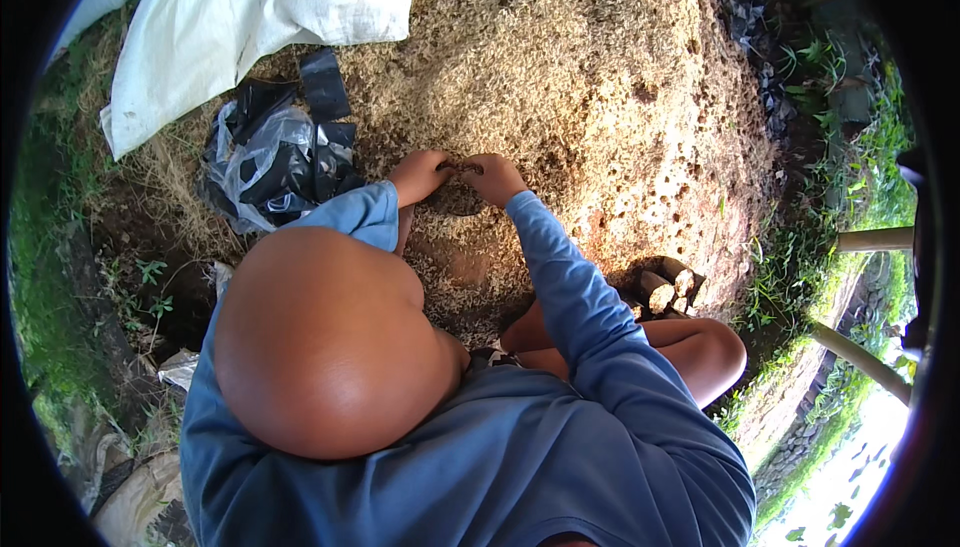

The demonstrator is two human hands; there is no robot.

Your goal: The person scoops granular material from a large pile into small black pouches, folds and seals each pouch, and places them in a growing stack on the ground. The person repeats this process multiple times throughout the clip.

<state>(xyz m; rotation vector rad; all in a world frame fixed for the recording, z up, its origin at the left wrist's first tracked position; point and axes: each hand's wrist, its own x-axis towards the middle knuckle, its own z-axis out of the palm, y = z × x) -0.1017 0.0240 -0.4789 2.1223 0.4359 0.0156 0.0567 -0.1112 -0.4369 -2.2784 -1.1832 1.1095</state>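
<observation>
My left hand (421, 176) and my right hand (495, 178) are close together over a mound of soil mixed with pale husks (525, 81). Between the fingertips of both is something small and dark; it is too small and shaded to name. Just below the hands the mound has a dark, shaded hollow (456, 202). To the left of my left hand lies a clear plastic bag (259, 153) with black plastic pieces (289, 172) in and around it. Several dark, filled cylinders with pale ends (661, 298) lie beside my bent knee on the right.
A white woven sheet (262, 14) covers the ground at the upper left. Grass and weeds (795, 247) border the mound on the right, near wooden poles (874, 239). My raised knee (330, 337) stands close below my left forearm.
</observation>
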